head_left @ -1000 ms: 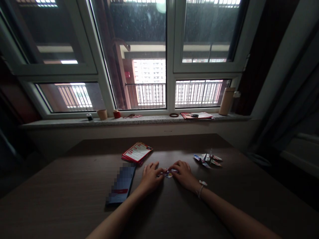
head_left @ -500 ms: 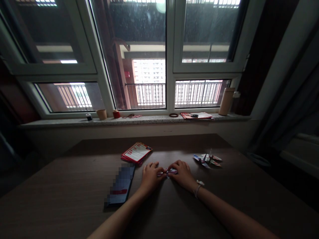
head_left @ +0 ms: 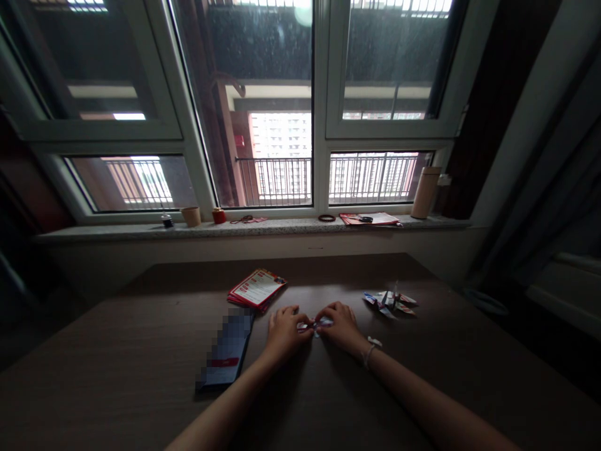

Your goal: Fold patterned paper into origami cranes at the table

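Between my two hands, low over the brown table, is a small piece of folded paper (head_left: 315, 327), whitish with purple and red print. My left hand (head_left: 285, 329) pinches its left side between thumb and fingers. On its right side my right hand (head_left: 339, 326), with a bracelet at the wrist, grips it the same way. My fingers cover much of the paper, so its full shape is hidden. To the right of my right hand lie several folded paper cranes (head_left: 390, 302) made of printed paper.
Left of my left hand lies a phone (head_left: 230, 351), its screen partly blurred out. A stack of red-edged printed leaflets (head_left: 258, 289) sits behind it. The windowsill (head_left: 282, 227) carries a paper cup (head_left: 191, 217), a red thread spool (head_left: 218, 215), scissors (head_left: 365, 219) on papers and a flask (head_left: 426, 193).
Both hands keep their pinch on the folded paper in nearly the same place. Only very slight shifts of the fingers and right wrist show.
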A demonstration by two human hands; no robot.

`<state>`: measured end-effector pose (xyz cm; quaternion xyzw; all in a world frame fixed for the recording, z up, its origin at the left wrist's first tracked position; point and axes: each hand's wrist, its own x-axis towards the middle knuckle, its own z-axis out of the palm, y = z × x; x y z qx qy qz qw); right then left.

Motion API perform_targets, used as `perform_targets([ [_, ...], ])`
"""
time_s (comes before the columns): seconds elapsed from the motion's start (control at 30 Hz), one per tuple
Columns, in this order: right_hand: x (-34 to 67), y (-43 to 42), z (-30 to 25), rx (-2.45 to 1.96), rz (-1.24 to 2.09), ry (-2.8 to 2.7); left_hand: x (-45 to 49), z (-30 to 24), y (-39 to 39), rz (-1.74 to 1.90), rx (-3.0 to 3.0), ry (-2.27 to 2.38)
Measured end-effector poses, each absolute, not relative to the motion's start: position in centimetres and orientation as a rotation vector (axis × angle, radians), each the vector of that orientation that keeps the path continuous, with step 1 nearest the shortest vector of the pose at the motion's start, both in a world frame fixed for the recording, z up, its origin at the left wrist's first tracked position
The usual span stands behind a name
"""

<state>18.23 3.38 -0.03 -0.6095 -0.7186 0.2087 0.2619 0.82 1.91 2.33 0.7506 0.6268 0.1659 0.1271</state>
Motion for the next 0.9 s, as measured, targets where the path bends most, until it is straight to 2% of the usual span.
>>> perform_targets([
  [0.4, 18.9, 3.8, -0.1, -1.619, 0.610, -2.000, -0.7, 2.6, 2.3, 0.304, 2.167, 1.721],
  [0.9, 19.9, 3.4, 0.0, -1.517, 0.548, -2.068, -1.4, 1.4, 1.8, 0.350, 2.308, 1.683],
])
